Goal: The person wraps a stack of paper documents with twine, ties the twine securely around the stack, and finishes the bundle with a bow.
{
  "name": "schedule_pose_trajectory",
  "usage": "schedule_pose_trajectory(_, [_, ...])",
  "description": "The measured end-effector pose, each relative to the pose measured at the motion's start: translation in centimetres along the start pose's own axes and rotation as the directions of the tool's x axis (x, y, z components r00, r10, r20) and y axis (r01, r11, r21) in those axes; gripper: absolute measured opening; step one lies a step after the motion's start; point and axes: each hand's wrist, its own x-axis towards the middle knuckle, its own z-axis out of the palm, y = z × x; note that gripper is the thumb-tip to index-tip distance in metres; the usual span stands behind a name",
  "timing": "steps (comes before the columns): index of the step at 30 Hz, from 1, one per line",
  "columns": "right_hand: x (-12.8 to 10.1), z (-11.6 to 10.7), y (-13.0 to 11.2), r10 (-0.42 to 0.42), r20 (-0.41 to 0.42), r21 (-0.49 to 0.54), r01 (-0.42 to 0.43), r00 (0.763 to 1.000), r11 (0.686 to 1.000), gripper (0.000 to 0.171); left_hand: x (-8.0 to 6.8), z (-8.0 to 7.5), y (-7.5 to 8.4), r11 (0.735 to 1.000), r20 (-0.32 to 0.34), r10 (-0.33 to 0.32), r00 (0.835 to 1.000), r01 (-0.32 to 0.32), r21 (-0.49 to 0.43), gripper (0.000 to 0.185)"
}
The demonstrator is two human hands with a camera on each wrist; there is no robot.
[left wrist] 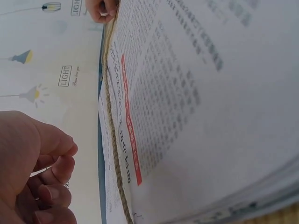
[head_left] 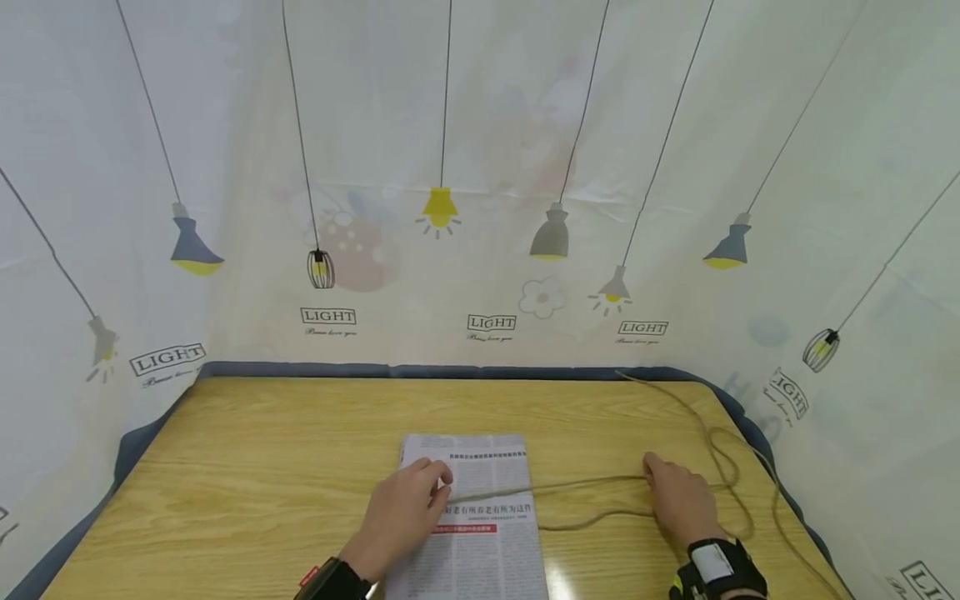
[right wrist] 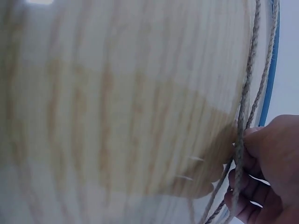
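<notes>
A folded stack of newspaper (head_left: 487,567) lies on the table, with a thin braided jute rope (head_left: 585,482) running across its printed top. My left hand (head_left: 405,512) hovers over the stack's left part, thumb and fingers loosely bent. In the left wrist view the rope (left wrist: 112,126) lies on the paper apart from that left hand (left wrist: 42,168), which holds nothing. To the right of the stack, my right hand (head_left: 681,500) pinches the rope between thumb and fingers close over the table. A second strand reaches from the newspaper's right edge toward this hand.
Loose loops of the rope spread over the right side of the wooden table (head_left: 262,450), up to its back edge. A pale curtain (head_left: 480,125) printed with hanging lamps surrounds the table on the back and sides. Both wrists wear dark straps.
</notes>
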Motion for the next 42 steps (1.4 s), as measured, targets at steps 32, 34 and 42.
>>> schedule_pose_trajectory(32, [-2.6,-1.5,-1.2,-0.285,0.208,0.452,0.166,0.936,0.876,0.01,0.1,-0.5,1.2,0.994,0.031,0.084,0.996,-0.081,-0.073,0.004])
schedule_pose_trajectory(34, [-2.7,-1.9,-2.1,-0.329,0.218,0.506,0.182,0.919,0.843,0.011,0.1,-0.6,1.6,0.992,0.047,0.101,0.994,-0.097,-0.08,0.005])
schedule_pose_trajectory(42, [-2.7,-2.5,-3.7,-0.342,0.223,0.535,0.178,0.913,0.826,0.014,0.3,-0.5,3.1,0.976,0.109,0.196,0.975,-0.183,-0.113,0.008])
